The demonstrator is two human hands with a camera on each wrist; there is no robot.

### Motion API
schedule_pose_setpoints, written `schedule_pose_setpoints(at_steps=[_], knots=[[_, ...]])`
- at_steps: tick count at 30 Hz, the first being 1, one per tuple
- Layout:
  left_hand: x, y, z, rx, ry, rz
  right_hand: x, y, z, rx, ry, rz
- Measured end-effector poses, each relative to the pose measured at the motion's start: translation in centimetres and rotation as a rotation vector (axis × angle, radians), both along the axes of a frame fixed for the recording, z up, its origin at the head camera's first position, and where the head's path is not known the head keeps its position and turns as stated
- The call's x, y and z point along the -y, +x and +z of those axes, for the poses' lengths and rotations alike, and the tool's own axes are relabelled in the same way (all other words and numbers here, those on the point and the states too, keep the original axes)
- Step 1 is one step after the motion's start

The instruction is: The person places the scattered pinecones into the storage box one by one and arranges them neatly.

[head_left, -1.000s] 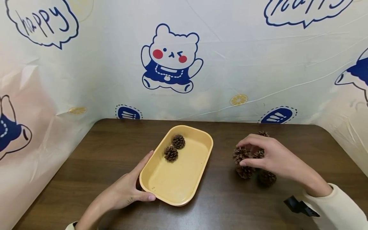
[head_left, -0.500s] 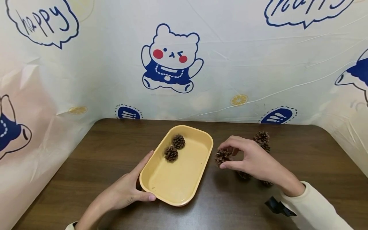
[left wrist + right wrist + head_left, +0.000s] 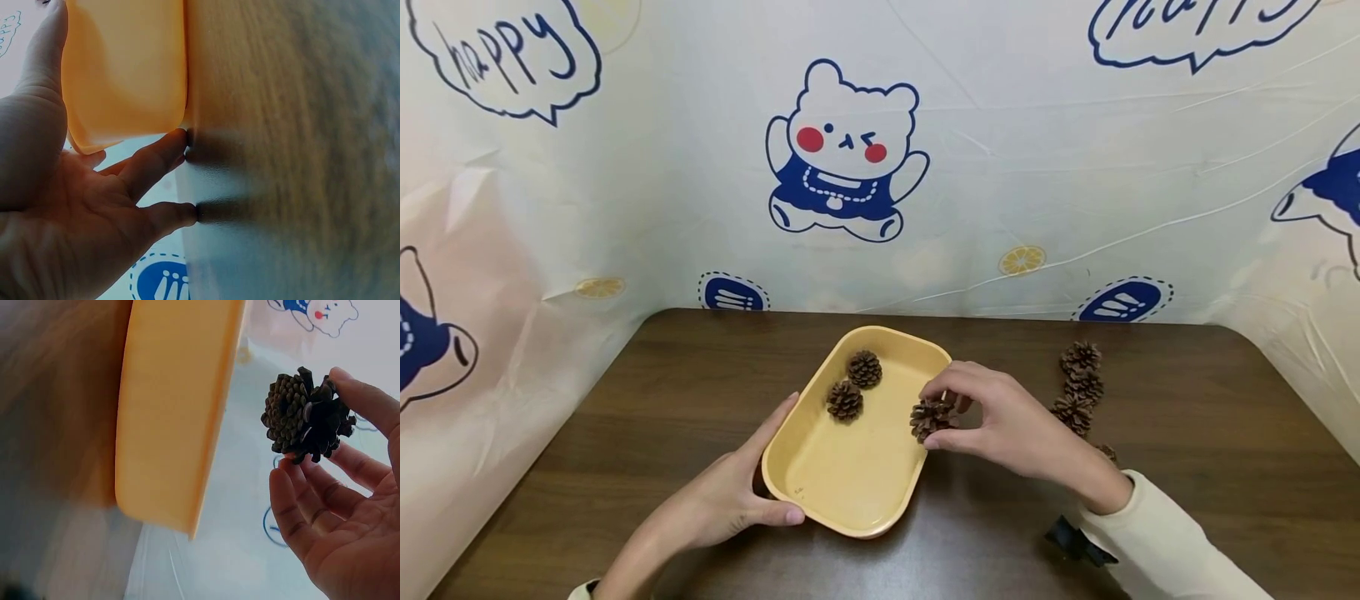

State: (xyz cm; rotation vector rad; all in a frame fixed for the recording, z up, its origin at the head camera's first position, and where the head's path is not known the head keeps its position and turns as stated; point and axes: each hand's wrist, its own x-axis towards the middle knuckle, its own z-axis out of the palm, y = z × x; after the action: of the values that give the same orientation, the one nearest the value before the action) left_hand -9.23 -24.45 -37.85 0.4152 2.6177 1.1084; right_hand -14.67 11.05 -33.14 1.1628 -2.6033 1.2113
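In the head view, my right hand [image 3: 1011, 425] pinches a pine cone [image 3: 929, 420] between thumb and fingers, over the right rim of a yellow rectangular tray [image 3: 850, 483]. The right wrist view shows this cone [image 3: 303, 415] held at the fingertips, raised above the level of the tray's rim. Two more pine cones [image 3: 845, 402] lie inside the tray along its left side. My left hand [image 3: 722, 496] rests against the tray's near-left corner, thumb at the near end and index finger stretched along the left wall. Its other fingertips [image 3: 187, 214] touch the table in the left wrist view.
Several pine cones [image 3: 1073, 414] lie in a rough line on the brown wooden table [image 3: 1195, 417], right of the tray; my right forearm partly covers the nearest one. A printed cloth [image 3: 985, 192] with cartoon bears hangs behind and at the sides. A black strap [image 3: 1078, 543] sits by the right sleeve.
My right hand has carried a pine cone leftward from the group on the right to over the tray's right rim. The left hand and the tray have stayed in place.
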Motion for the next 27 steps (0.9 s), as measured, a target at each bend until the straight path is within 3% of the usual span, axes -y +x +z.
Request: schedule_pose_setpoints(at_steps=[8,27], knots=[[0.0,0.0,0.0,0.018,0.012,0.008,2.3,0.0,-0.7,-0.028,0.009,0.047],[-0.1,-0.1,0.0,0.016,-0.006,0.010,6.0,-0.2,-1.8,0.086,0.025,0.059]])
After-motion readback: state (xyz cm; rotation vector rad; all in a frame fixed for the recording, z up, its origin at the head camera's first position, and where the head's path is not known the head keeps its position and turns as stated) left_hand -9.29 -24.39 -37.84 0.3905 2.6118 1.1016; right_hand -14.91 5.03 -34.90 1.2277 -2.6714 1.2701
